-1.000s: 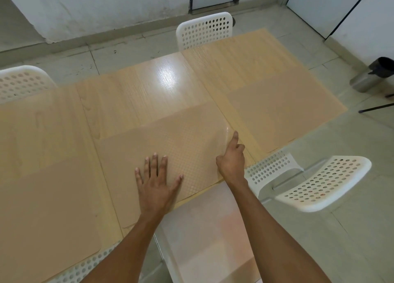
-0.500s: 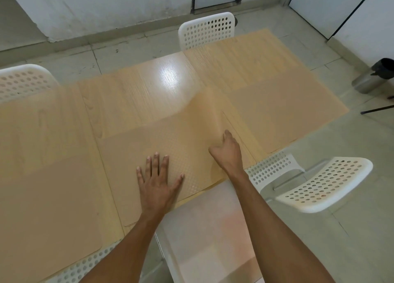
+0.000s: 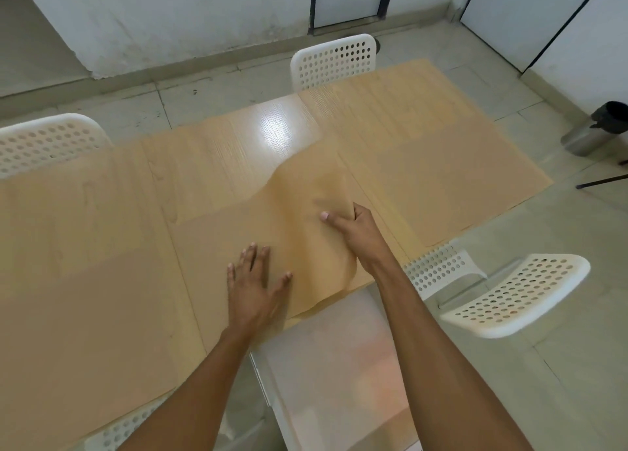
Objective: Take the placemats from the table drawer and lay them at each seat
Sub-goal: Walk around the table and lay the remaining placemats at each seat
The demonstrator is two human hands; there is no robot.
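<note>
A tan placemat [image 3: 217,243] lies at the near middle of the wooden table [image 3: 238,151]. My left hand [image 3: 255,287] presses flat on its near part with spread fingers. My right hand [image 3: 350,226] grips the mat's right edge, thumb on top, and holds that side lifted and folded over toward the left. Two more tan placemats lie flat: one at the near left [image 3: 85,331], one at the right [image 3: 452,192]. The open white drawer [image 3: 339,365] juts out under the table edge between my forearms.
White perforated chairs stand at the far side [image 3: 334,61], far left [image 3: 44,141], near right [image 3: 516,294] and under the near left edge [image 3: 125,427]. A metal bin [image 3: 598,129] stands on the tiled floor at the right.
My right hand went from pointing at the mat's right edge to gripping it, and has pulled that side up and leftward. My left hand stays pressed on the mat.
</note>
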